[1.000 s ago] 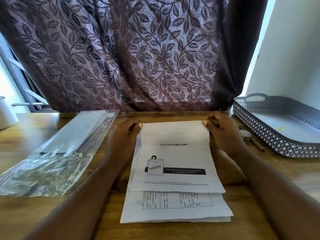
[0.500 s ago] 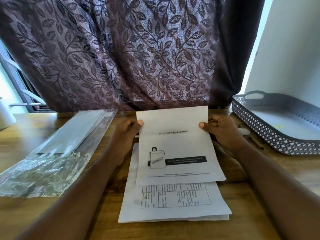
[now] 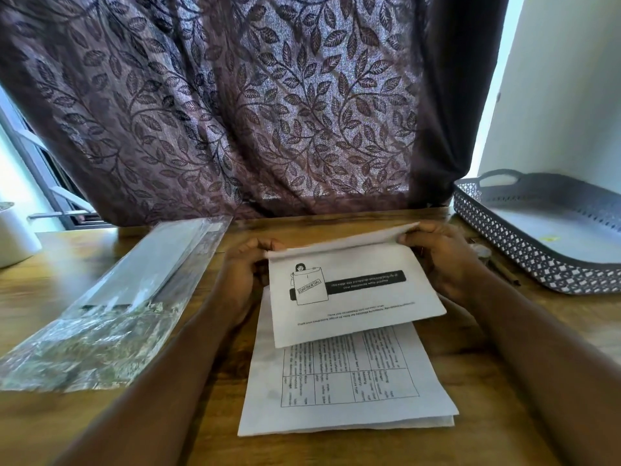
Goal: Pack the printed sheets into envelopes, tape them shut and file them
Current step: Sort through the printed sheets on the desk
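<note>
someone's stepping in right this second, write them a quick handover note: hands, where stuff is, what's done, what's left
Hands: left hand and right hand each pinch a far corner of the top sheet, whose far edge is bent over toward the person.
Things: the stack of printed sheets lies under it on the table. A clear pack, apparently envelopes, is at left. A grey tray is at right, with nothing plainly filed in it.
Done: the first fold is started and nothing looks packed.
Left: finish the fold, envelope, tape, file, then do the stack.
</note>
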The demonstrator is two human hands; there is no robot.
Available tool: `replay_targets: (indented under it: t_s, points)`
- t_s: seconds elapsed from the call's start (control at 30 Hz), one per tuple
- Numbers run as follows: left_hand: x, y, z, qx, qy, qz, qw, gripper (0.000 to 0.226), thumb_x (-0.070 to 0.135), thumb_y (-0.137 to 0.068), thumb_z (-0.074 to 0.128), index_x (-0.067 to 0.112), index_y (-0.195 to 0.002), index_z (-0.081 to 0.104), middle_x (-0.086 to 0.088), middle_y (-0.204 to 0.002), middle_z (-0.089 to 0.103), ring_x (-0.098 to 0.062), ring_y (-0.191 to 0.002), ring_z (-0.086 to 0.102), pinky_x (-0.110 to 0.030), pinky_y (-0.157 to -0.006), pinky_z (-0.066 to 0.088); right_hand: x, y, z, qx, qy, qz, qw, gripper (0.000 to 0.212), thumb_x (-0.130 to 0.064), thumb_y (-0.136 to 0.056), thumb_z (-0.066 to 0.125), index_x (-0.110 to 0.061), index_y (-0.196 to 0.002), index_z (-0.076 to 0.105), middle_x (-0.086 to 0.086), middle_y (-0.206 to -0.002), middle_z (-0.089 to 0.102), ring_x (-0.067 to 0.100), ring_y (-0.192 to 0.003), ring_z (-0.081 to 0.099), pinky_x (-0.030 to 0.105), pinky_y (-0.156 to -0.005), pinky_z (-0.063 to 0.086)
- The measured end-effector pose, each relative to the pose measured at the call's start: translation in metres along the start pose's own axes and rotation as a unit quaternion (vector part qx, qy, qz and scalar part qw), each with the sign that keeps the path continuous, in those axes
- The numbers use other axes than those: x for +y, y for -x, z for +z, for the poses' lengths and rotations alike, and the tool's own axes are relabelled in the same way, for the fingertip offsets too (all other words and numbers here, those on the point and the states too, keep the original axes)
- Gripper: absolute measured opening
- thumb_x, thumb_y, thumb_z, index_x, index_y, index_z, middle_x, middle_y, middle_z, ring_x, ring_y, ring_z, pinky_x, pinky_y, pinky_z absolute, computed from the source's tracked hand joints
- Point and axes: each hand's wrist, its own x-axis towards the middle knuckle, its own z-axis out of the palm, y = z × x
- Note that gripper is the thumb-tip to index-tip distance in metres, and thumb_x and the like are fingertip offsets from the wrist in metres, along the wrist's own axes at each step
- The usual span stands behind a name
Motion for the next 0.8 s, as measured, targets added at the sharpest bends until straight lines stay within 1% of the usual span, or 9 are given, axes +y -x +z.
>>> replay_targets:
  t_s: [0.07,0.13,0.23,0.37,0.47,0.53,0.63,0.73,0.8]
  points:
    - [0.002,0.001,-0.001,0.014,-0.021,0.013,1.0,0.036,0.006,-0.095,0.042,0.008,-0.077,0.074,-0.015,-0.084,0.071,-0.038,-0.084,0.064,-0.036,-0.065,0.054,-0.001,0.0,0.001,-0.001,-0.002,0.017,1.0,0.029,0.0,-0.098,0.041,0.009,-0.099,0.069,0.018,-0.094,0.075,0.032,-0.082,0.069,0.04,-0.065,0.062]
    - [0.002,0.001,-0.002,0.011,-0.045,0.027,0.999,0.028,0.011,-0.098,0.052,0.003,-0.081,0.073,-0.015,-0.08,0.071,-0.03,-0.075,0.065,-0.032,-0.06,0.052,0.002,-0.001,0.001,-0.01,-0.001,0.033,0.999,0.034,-0.005,-0.1,0.039,0.008,-0.098,0.07,0.019,-0.099,0.077,0.034,-0.09,0.069,0.047,-0.079,0.059]
    - [0.0,0.0,-0.003,-0.013,-0.096,0.039,0.995,0.003,0.006,-0.088,0.07,0.003,-0.087,0.07,-0.006,-0.076,0.073,-0.016,-0.065,0.066,-0.026,-0.058,0.051,0.007,-0.005,0.0,-0.005,0.061,0.02,0.998,0.019,-0.011,-0.095,0.064,0.003,-0.1,0.076,0.018,-0.103,0.077,0.034,-0.099,0.071,0.052,-0.093,0.055]
    - [0.0,-0.001,-0.003,-0.028,-0.182,0.037,0.982,0.017,0.006,-0.086,0.074,0.016,-0.101,0.073,-0.003,-0.09,0.078,-0.022,-0.081,0.075,-0.038,-0.071,0.06,0.007,-0.004,0.006,0.013,0.187,-0.06,0.981,0.01,-0.002,-0.089,0.071,-0.008,-0.095,0.076,0.0,-0.102,0.077,0.019,-0.098,0.073,0.026,-0.073,0.061]
    - [0.001,0.0,-0.002,-0.027,-0.251,0.06,0.966,0.013,0.016,-0.089,0.074,0.026,-0.097,0.077,0.008,-0.095,0.078,-0.012,-0.087,0.073,-0.034,-0.079,0.059,0.005,-0.002,0.013,0.025,0.246,-0.11,0.963,0.019,-0.001,-0.089,0.071,-0.015,-0.103,0.073,-0.006,-0.104,0.075,0.009,-0.094,0.072,0.024,-0.077,0.061]
    - [0.002,0.001,0.001,-0.025,-0.299,0.087,0.95,0.008,0.022,-0.09,0.072,0.027,-0.094,0.077,0.012,-0.095,0.077,-0.008,-0.087,0.072,-0.033,-0.08,0.058,0.006,-0.001,0.018,0.038,0.346,-0.166,0.922,0.026,-0.005,-0.09,0.07,-0.019,-0.112,0.071,-0.009,-0.113,0.072,0.005,-0.101,0.069,0.028,-0.087,0.057]
    - [0.006,0.005,0.008,-0.015,-0.33,0.151,0.932,0.009,0.021,-0.091,0.071,0.018,-0.095,0.079,0.01,-0.095,0.076,-0.001,-0.088,0.068,-0.023,-0.082,0.054,0.009,0.005,0.031,0.033,0.494,-0.247,0.833,0.024,-0.021,-0.096,0.065,-0.022,-0.119,0.07,-0.002,-0.117,0.072,0.019,-0.107,0.066,0.042,-0.097,0.048]
    - [0.008,0.01,0.017,-0.025,-0.365,0.244,0.898,0.007,0.015,-0.09,0.072,0.013,-0.093,0.078,0.011,-0.091,0.074,0.007,-0.087,0.065,-0.005,-0.075,0.045,0.01,0.015,0.052,-0.009,0.548,-0.312,0.776,0.026,-0.037,-0.099,0.049,-0.028,-0.115,0.068,-0.006,-0.109,0.075,0.018,-0.1,0.068,0.052,-0.112,0.034]
    - [0.007,0.012,0.021,-0.038,-0.378,0.294,0.877,0.007,0.016,-0.089,0.073,0.016,-0.093,0.079,0.013,-0.089,0.072,0.005,-0.087,0.065,-0.006,-0.074,0.044,0.013,0.02,0.065,-0.032,0.568,-0.336,0.75,0.027,-0.037,-0.099,0.045,-0.029,-0.11,0.067,-0.008,-0.1,0.076,0.015,-0.093,0.069,0.052,-0.115,0.027]
